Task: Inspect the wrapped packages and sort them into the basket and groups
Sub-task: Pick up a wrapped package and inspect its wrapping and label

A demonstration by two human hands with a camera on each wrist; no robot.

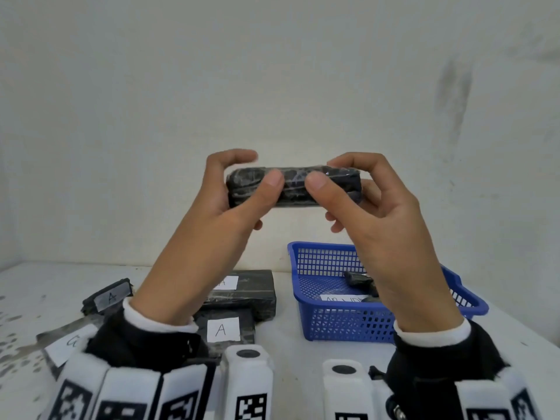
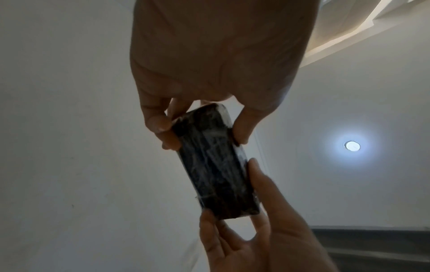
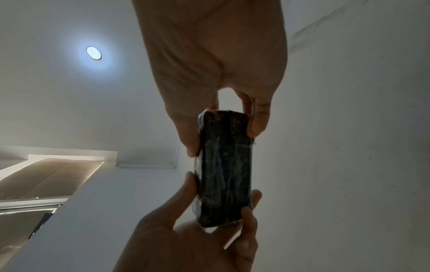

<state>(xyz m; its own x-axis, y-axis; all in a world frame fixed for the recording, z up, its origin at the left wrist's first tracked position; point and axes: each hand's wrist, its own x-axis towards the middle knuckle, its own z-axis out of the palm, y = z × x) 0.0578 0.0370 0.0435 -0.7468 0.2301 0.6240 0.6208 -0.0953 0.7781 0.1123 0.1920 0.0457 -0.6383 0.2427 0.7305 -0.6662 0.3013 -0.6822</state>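
A black package wrapped in clear film [image 1: 294, 187] is held level, high above the table, between both hands. My left hand [image 1: 242, 183] grips its left end, thumb in front and fingers behind. My right hand [image 1: 342, 183] pinches its right end the same way. The left wrist view shows the package [image 2: 216, 162] from below, and so does the right wrist view, where the package [image 3: 224, 167] has a hand at each end. No label shows on it. The blue mesh basket [image 1: 333, 325] stands on the table at right, below my right hand, with a dark package [image 1: 359, 280] and a paper label inside.
Several black wrapped packages with white "A" labels [image 1: 222, 328] lie on the table at left and centre, one larger block [image 1: 251, 291] behind. Another labelled package [image 1: 65, 344] lies at the near left. A white wall rises close behind the table.
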